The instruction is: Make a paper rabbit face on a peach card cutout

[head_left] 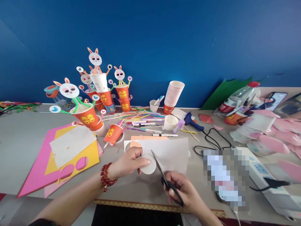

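Note:
My left hand (135, 162) pinches a small white paper circle (148, 165) between thumb and fingers. My right hand (180, 190) is wrapped round the black handles of a pair of scissors (162, 172). Its blades point up and to the left, alongside the right edge of the circle; whether they touch the paper I cannot tell. Behind both hands lies a large white paper sheet (172, 150) with a round cutout at its left, over an orange sheet (150, 137).
Paper-cup rabbits (86, 116) stand at the back left, near pink and yellow sheets (94, 154). Straws and pens (143, 121) lie behind the paper. A cup stack (174, 94), a blue glue gun (194, 122) with its cord, and a power strip (256, 168) are further right.

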The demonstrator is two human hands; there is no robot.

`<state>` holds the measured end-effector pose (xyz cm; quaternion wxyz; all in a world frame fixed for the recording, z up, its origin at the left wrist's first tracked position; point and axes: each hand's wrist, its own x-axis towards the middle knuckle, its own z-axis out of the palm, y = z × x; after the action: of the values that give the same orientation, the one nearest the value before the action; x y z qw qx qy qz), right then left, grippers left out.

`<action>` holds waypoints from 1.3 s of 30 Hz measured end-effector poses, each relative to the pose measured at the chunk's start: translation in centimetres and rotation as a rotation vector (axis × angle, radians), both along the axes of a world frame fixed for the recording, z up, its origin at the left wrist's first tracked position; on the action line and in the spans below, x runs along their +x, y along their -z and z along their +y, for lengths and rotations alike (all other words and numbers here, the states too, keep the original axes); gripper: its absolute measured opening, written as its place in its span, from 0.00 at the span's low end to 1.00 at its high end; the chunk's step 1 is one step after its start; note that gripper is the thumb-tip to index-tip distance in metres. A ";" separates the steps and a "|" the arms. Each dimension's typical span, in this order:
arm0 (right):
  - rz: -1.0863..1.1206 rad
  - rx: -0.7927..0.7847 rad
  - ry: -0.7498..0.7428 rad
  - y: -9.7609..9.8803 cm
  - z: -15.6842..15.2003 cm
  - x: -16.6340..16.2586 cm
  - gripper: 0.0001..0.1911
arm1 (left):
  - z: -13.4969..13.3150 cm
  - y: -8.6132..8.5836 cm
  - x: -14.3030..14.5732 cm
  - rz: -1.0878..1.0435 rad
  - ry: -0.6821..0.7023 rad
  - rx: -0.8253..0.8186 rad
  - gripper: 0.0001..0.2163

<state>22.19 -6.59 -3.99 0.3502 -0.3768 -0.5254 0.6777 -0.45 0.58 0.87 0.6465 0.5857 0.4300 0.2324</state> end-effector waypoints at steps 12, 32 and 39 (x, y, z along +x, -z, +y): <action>-0.033 0.013 0.002 -0.2 0.4 0.5 0.27 | 0.0 -0.7 0.4 0.060 -0.022 -0.007 0.17; -0.109 0.006 0.023 -0.4 0.3 0.4 0.26 | 0.1 -1.4 0.2 -0.005 0.036 -0.027 0.13; -0.110 -0.003 0.050 -0.2 0.1 0.1 0.30 | -0.3 -0.5 0.6 -0.156 -0.071 -0.039 0.15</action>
<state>22.27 -6.49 -3.78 0.3371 -0.4268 -0.5335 0.6478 0.16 0.32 1.39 0.6805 0.5376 0.4035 0.2917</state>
